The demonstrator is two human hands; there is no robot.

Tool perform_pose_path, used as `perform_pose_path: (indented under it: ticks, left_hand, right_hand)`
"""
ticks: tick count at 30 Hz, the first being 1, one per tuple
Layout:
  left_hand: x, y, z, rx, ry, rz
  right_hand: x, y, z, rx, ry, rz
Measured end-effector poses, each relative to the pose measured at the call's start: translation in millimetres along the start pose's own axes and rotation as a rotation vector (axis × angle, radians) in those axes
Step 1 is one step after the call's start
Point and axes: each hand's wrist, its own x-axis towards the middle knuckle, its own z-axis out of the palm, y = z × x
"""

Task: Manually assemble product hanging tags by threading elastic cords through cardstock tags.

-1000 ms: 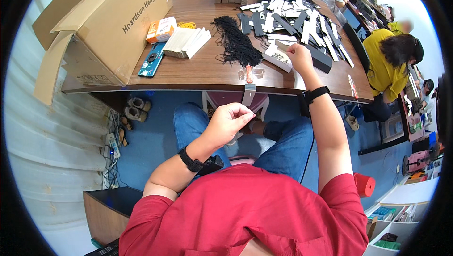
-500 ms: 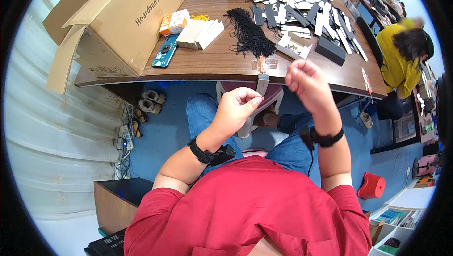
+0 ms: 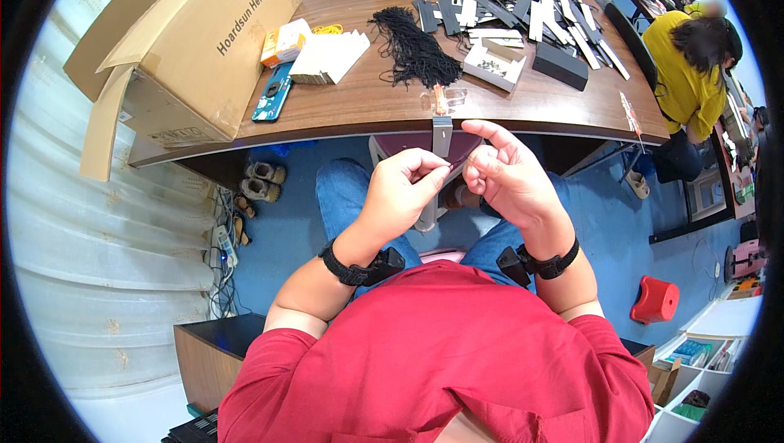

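Note:
My left hand point(image 3: 406, 190) is closed in a pinch just in front of the desk edge. A tiny dark bit shows at its fingertips, too small to name. Close beside it, my right hand point(image 3: 516, 178) has its index finger stretched out and its thumb and other fingers drawn together; what they hold, if anything, cannot be made out. Just beyond both hands, a narrow grey strip-like piece point(image 3: 442, 137) juts from the desk edge toward me. Behind it, an orange-and-clear item point(image 3: 441, 102) lies on the desk under what looks like clear tape.
On the brown desk point(image 3: 343, 112) lie a bundle of black cords point(image 3: 415, 49), a white box of small dark parts point(image 3: 493, 66), a black box point(image 3: 561, 66) and heaped black and white strips point(image 3: 531, 14). White cards point(image 3: 328, 59), a phone point(image 3: 273, 93) and a large carton point(image 3: 216, 51) stand left.
My right hand has come down and left, close to my left hand, and its index finger has straightened. My left hand keeps its pinch. The view has shifted slightly.

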Motion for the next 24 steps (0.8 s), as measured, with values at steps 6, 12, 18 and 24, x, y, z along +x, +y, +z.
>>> perform_pose_path:
  ticks: [6, 12, 18, 24]
  left_hand:
    - [-0.4, -1.0, 4.3, -0.068, -0.032, -0.048]
    - [-2.0, -0.4, 4.1, -0.071, -0.017, -0.004]
    - [-1.5, -1.9, 4.3, -0.077, -0.023, 0.048]
    - [-2.6, -1.7, 4.6, -0.199, -0.047, -0.012]
  right_hand:
    - [1.1, 2.0, -1.7, -0.029, 0.0, 0.026]
    - [3.0, 5.5, -4.9, 0.012, -0.011, 0.042]
    - [3.2, 11.1, -4.7, 0.036, -0.032, 0.068]
    - [3.5, 18.6, 1.4, 0.038, 0.009, 0.085]
